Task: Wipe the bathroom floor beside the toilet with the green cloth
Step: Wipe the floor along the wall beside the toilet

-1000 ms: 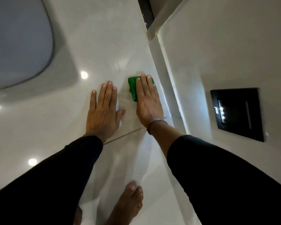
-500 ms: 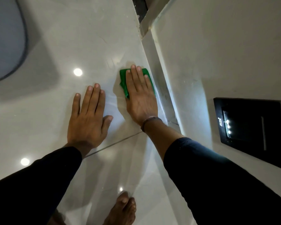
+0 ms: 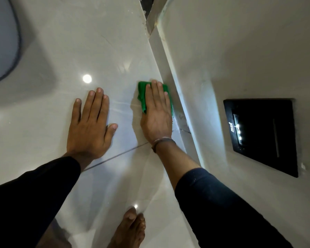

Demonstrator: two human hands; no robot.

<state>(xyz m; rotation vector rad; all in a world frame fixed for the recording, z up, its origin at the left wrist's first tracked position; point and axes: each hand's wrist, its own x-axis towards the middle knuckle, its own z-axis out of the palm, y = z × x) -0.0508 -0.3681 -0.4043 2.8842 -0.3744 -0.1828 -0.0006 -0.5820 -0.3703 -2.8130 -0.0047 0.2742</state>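
The green cloth (image 3: 141, 94) lies flat on the glossy pale floor tile (image 3: 100, 42), close to the foot of the wall on the right. My right hand (image 3: 157, 113) presses down on it with fingers straight, covering most of it; only its left and far edges show. My left hand (image 3: 89, 126) rests palm down on the bare tile to the left of the cloth, fingers spread, holding nothing. The toilet (image 3: 2, 42) fills the upper left corner as a grey rounded shape.
A white wall (image 3: 240, 51) rises on the right with a skirting strip (image 3: 170, 68) along the floor. A black panel with small lights (image 3: 261, 135) is set in the wall. My bare foot (image 3: 129, 230) stands at the bottom. A grout line (image 3: 115, 156) crosses the tile under my wrists.
My right hand and the cloth slid toward the wall's skirting, then a little nearer to me. My left hand stayed planted on the tile. The view shifted slightly.
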